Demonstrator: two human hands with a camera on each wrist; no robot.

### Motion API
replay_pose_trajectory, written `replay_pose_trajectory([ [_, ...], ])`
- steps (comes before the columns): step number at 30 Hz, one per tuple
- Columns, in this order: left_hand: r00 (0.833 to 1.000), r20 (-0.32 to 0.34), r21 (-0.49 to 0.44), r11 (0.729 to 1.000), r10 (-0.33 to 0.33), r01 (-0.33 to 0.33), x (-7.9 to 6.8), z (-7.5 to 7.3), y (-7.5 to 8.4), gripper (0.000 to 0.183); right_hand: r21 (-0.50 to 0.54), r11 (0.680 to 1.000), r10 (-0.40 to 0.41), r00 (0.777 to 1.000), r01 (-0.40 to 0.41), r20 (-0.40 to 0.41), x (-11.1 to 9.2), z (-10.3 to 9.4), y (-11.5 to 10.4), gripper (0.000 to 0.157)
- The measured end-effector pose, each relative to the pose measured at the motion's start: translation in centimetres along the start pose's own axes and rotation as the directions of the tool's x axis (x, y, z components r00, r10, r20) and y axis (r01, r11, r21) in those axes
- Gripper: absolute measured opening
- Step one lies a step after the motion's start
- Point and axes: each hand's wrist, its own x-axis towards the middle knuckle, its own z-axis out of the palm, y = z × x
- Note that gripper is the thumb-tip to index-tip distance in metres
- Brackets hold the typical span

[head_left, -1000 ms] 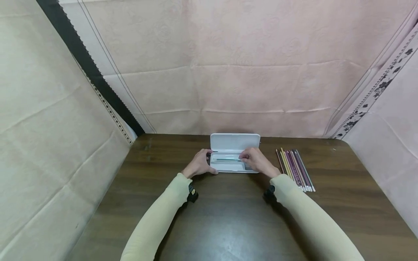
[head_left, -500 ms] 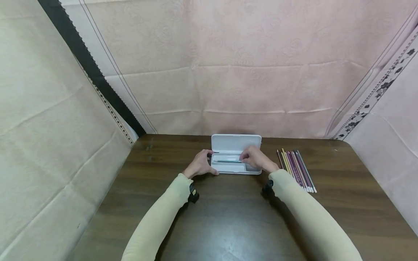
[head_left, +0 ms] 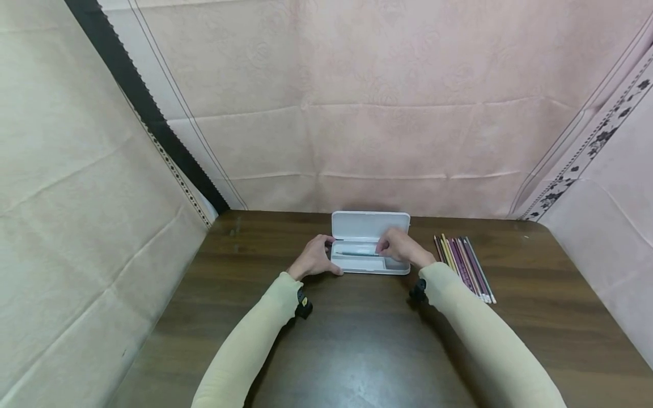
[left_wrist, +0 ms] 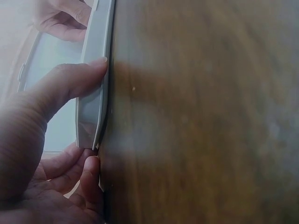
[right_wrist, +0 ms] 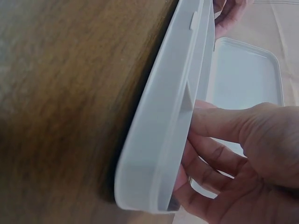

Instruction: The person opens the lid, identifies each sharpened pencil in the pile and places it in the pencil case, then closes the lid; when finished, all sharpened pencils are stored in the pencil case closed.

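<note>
A white pencil case (head_left: 357, 264) lies on the table, its lid (head_left: 369, 225) tipped back towards the wall. My left hand (head_left: 313, 258) grips the case's left end, with the thumb (left_wrist: 84, 77) along the front wall and the fingers (left_wrist: 65, 165) at the end. Along the rear compartment lies a slim pale pencil (head_left: 354, 254). My right hand (head_left: 400, 248) reaches into the case from the right, its fingertips pinching the pencil's right end. In the right wrist view those fingertips are hidden behind the case wall (right_wrist: 159, 116).
Several coloured pencils (head_left: 464, 267) lie side by side to the right of the case, close to my right forearm. A pale cloth wall (head_left: 382, 158) rises behind the table's (head_left: 357, 340) back edge.
The pencil, held by my right hand, has come down lower and straighter into the rear compartment. My left hand keeps its grip on the case; the whole view has shifted slightly.
</note>
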Motion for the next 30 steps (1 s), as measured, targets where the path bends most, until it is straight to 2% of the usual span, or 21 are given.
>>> replay_pose_trajectory([
  [11,1.0,0.004,0.005,1.0,0.003,-0.003,0.0,0.1,-0.1,0.092,-0.033,0.999,-0.033,0.999,0.032,-0.024,-0.3,0.0,0.0,0.009],
  [16,1.0,0.006,0.0,1.0,-0.007,0.007,0.0,0.0,0.0,0.092,-0.027,1.0,-0.01,0.999,0.008,-0.052,-0.7,-0.2,0.0,0.009],
  [30,1.0,0.008,-0.006,1.0,-0.025,0.025,-0.1,0.0,0.3,0.091,0.046,0.994,0.106,0.979,-0.099,-0.176,-4.8,-2.2,0.6,0.018],
])
